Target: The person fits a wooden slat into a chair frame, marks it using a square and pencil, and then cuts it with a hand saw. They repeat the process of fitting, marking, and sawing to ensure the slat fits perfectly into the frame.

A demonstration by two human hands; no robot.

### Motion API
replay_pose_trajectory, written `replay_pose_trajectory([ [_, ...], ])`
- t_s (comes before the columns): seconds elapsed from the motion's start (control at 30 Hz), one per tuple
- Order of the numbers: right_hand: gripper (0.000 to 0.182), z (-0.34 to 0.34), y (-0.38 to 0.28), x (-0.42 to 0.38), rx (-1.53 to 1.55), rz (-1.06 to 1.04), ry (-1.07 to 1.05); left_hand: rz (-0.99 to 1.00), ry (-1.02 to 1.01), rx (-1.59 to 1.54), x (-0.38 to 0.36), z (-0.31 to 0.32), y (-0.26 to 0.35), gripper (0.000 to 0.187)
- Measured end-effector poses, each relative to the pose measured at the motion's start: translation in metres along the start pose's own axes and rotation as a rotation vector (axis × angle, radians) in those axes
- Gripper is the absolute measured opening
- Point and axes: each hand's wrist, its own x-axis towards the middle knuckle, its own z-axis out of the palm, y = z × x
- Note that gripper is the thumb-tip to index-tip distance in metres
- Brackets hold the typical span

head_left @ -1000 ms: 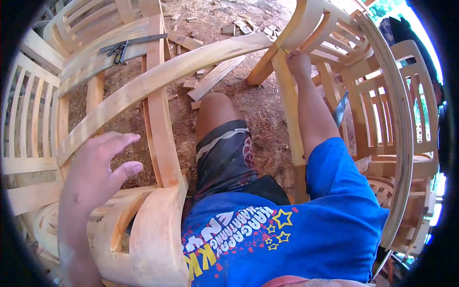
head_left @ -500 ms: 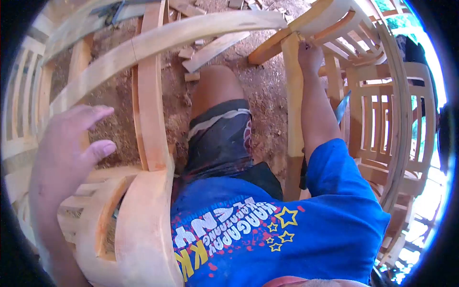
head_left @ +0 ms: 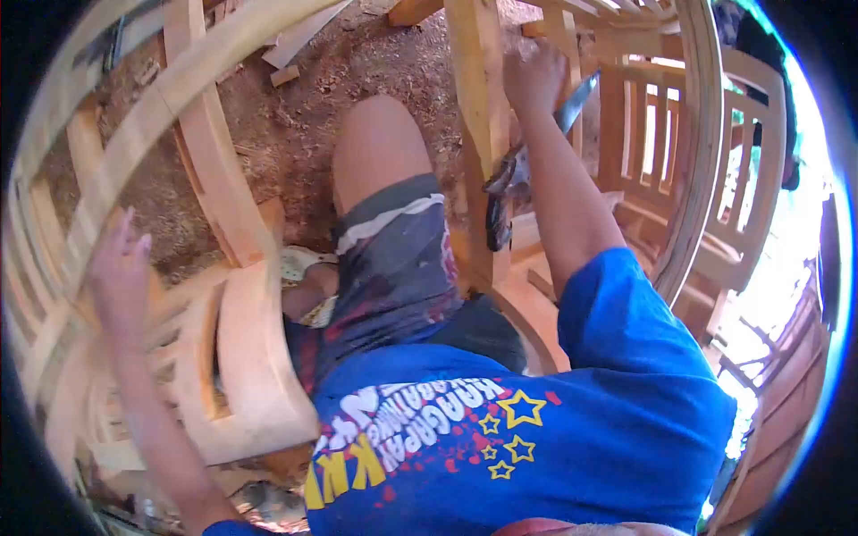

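Note:
My left hand (head_left: 121, 277) is at the left, fingers stretched out and apart, overlapping the curved wooden rail (head_left: 125, 165) of a chair frame. Below it lies a broad, curved slatted wooden panel (head_left: 259, 357). My right hand (head_left: 536, 79) is beside an upright wooden post (head_left: 476, 125), fingers curled in; I cannot tell what is in them. Partly behind my right forearm lies a long-bladed knife (head_left: 578, 100), its dark handle end close to the post and its blade slanting up to the right.
Slatted wooden chair parts (head_left: 657, 134) stand at the right, behind a tall curved wooden edge (head_left: 702, 161). Wood shavings and offcuts cover the ground (head_left: 268, 125). My bare knee (head_left: 384, 147) is between the frames. A wooden upright (head_left: 210, 161) stands left of it.
My right hand has come off the top of the post and down beside it. My left hand appears lower and farther left. The view has shifted, showing more of the knife.

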Motion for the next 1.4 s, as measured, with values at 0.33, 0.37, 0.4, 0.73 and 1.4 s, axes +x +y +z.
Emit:
replay_pose_trajectory([
  [0.33,0.102,-0.140,0.014,-0.175,0.127,0.580,-0.772,0.053,0.026,-0.022,-0.007,0.054,-0.023,0.025],
  [0.37,0.110,-0.131,0.013,-0.196,0.133,0.574,-0.772,-0.026,-0.037,-0.087,-0.003,0.052,-0.011,0.025],
  [0.4,0.119,-0.123,0.014,-0.220,0.140,0.568,-0.773,-0.082,-0.056,-0.108,-0.024,0.040,0.018,0.025],
  [0.73,0.116,-0.146,-0.057,-0.136,0.082,1.048,-0.838,0.002,-0.178,0.022,0.059,-0.012,0.081,0.050],
  [1.4,0.048,-0.415,-0.217,-0.147,0.596,1.199,-0.112,0.409,-0.084,-0.058,0.140,0.044,0.035,0.071],
])
